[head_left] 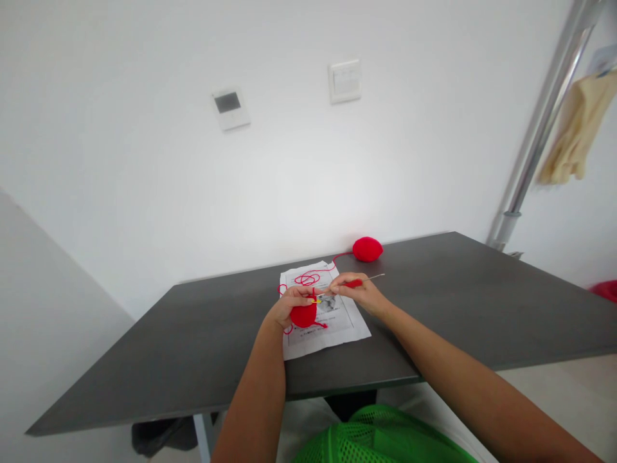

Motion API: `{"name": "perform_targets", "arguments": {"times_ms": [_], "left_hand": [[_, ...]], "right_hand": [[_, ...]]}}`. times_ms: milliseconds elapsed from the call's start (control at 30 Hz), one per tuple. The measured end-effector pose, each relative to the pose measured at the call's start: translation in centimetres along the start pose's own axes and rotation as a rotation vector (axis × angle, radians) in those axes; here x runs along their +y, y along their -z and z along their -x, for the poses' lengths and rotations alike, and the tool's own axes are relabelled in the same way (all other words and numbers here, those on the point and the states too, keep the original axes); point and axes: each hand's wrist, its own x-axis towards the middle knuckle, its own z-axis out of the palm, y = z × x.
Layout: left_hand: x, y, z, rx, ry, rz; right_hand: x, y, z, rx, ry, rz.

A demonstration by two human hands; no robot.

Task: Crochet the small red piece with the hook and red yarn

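Pinched in my left hand (pixel 284 307) is a round red crochet piece (pixel 303 315), with a short yarn tail hanging at its lower right. A small yellow stitch marker (pixel 316 301) sits at its upper edge. My right hand (pixel 359 291) is closed round the red handle of a crochet hook (pixel 355 283); one thin metal end points up and right, the other reaches toward the piece. Whether the tip is inside a stitch is too small to tell. Loose red yarn (pixel 308 278) loops behind the hands and runs to a red yarn ball (pixel 367 249).
A printed paper sheet (pixel 347 328) lies beneath the hands on the dark grey table (pixel 216 347). The white wall behind carries a thermostat (pixel 231 109) and a light switch (pixel 345 81). A metal pole (pixel 544 135) and cream gloves (pixel 576 132) are at the right.
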Motion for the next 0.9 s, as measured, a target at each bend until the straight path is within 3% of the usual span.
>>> {"name": "perform_targets", "arguments": {"times_ms": [333, 633, 900], "left_hand": [[0.0, 0.4, 0.1, 0.038, -0.002, -0.055], [-0.6, -0.3, -0.4, 0.115, -0.018, -0.076], [-0.4, -0.9, -0.6, 0.142, -0.035, -0.072]], "right_hand": [[-0.2, 0.6, 0.0, -0.088, -0.024, 0.021], [0.7, 0.2, -0.1, -0.02, -0.042, -0.093], [0.4, -0.4, 0.0, 0.034, 0.106, 0.243]]}}
